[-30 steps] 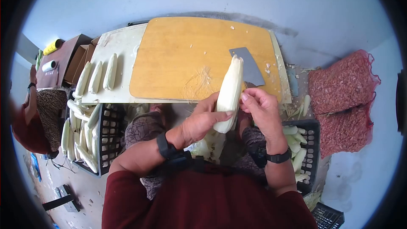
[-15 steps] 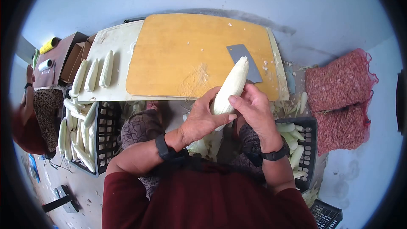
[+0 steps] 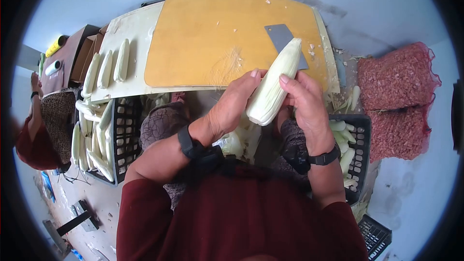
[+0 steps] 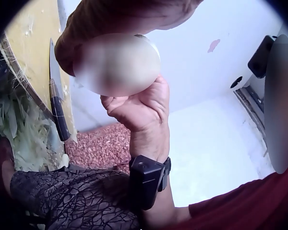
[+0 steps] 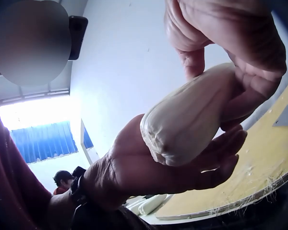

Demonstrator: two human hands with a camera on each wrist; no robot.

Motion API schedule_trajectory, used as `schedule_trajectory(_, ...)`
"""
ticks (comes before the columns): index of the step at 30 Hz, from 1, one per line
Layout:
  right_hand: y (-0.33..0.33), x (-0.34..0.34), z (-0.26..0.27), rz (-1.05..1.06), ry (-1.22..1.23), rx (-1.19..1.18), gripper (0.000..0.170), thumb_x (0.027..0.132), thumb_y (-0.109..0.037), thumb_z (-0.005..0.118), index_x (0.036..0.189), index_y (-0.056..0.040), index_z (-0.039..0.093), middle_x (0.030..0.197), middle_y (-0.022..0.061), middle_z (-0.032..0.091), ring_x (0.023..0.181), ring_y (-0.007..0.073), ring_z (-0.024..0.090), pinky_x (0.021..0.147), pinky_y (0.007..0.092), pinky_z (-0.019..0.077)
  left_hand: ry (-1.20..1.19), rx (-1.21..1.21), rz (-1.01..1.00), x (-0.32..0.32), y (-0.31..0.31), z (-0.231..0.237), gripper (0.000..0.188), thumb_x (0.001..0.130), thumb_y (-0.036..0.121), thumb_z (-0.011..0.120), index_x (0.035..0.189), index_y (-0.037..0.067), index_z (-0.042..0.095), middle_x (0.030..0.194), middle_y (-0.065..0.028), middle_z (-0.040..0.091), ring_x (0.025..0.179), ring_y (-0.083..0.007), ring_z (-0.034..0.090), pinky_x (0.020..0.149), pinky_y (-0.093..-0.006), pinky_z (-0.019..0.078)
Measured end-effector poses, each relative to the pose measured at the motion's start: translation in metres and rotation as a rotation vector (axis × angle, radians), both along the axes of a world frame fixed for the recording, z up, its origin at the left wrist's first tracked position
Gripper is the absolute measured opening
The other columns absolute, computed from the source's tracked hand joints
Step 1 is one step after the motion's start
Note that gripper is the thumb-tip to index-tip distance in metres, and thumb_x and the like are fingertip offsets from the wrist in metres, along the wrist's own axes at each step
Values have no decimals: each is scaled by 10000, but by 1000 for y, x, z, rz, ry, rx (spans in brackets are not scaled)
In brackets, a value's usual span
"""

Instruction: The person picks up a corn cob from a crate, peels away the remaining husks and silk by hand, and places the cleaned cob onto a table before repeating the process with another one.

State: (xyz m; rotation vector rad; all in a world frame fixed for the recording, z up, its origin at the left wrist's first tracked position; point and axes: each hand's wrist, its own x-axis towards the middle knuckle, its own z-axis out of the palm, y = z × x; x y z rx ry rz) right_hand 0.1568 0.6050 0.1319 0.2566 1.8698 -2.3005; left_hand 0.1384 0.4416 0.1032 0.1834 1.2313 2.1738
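An ear of corn in pale husk [image 3: 274, 84] is held tilted in front of the body, its narrow tip toward the board. My right hand [image 3: 308, 106] grips it from the right, thumb on the husk and fingers behind. My left hand [image 3: 231, 104] supports it from the left; in the right wrist view the left fingers [image 5: 225, 148] stretch out straight beneath the ear. A cleaver [image 3: 279, 36] lies on the yellow board [image 3: 193, 38], partly hidden by the ear's tip. Its dark handle [image 4: 58, 112] shows in the left wrist view.
Three pale ears [image 3: 105, 70] lie on the table's left. Black crates with ears stand left [image 3: 116, 140] and right [image 3: 365, 140]. Red mesh sacks [image 3: 396, 82] are stacked at right. Another person [image 3: 41, 130] is at far left.
The ear has moved right and away from the body. My left thumb has left its front face, and my right hand has gone from fingertips at its side to gripping it.
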Motion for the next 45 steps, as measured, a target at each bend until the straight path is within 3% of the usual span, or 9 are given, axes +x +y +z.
schedule_trajectory(8,-3,-1,-3,18,-47,54,337,868,-230,596,1052,50,566,910,110,623,770,157,622,662,293,538,-148,30,-122,1,-1,13,475,985,321,336,1299,-32,381,1121,-120,552,985,-167,541,846,-315,454)
schedule_trajectory(11,-7,1,-4,-15,16,89,303,870,-177,595,1057,59,559,882,106,634,754,144,620,653,274,528,-47,-139,-125,-2,-3,16,473,961,311,426,1294,-23,392,1130,-119,546,1005,-170,536,853,-314,453)
schedule_trajectory(16,-12,5,-10,-35,237,219,310,839,-61,610,1099,86,527,866,118,653,748,114,614,637,238,501,260,-380,-200,-2,-9,14,578,826,78,627,1333,13,358,1217,-108,508,1126,-166,468,982,-310,368)
schedule_trajectory(20,-18,9,-5,-29,329,311,363,817,-51,630,1137,75,515,871,120,660,780,114,627,677,241,505,273,-308,-151,-1,-7,-6,617,772,-29,630,1327,22,365,1238,-91,504,1156,-174,464,984,-322,379)
schedule_trajectory(25,-12,10,-2,30,395,477,678,702,-217,761,1238,51,443,1073,188,608,1003,251,610,860,361,484,273,-142,-69,3,-10,7,597,792,-10,636,1322,26,363,1185,-84,527,1106,-159,499,946,-320,420)
schedule_trajectory(29,-8,11,-3,119,393,581,801,658,-263,786,1269,73,392,1122,209,584,1068,293,577,874,379,478,300,12,-37,0,-11,-3,594,800,92,692,1307,40,388,1249,-92,514,1178,-204,483,997,-371,394)
schedule_trajectory(38,-7,14,6,299,388,607,873,622,-213,799,1339,-60,326,1054,217,605,974,349,613,825,387,495,379,-134,-4,5,-16,8,486,781,54,701,1226,36,506,1161,-53,571,1099,-153,514,969,-343,399)
schedule_trajectory(43,-13,16,14,269,337,684,835,631,-201,791,1319,-61,340,996,212,621,932,362,621,785,398,502,303,-89,-8,5,-16,10,473,775,46,703,1213,36,523,1134,-36,583,1095,-134,506,977,-340,388)
schedule_trajectory(45,-14,15,13,247,327,703,800,637,-202,787,1300,-53,365,976,210,625,917,365,623,773,401,503,421,-175,0,2,-17,5,491,798,101,691,1240,29,492,1158,-47,561,1101,-155,503,978,-340,378)
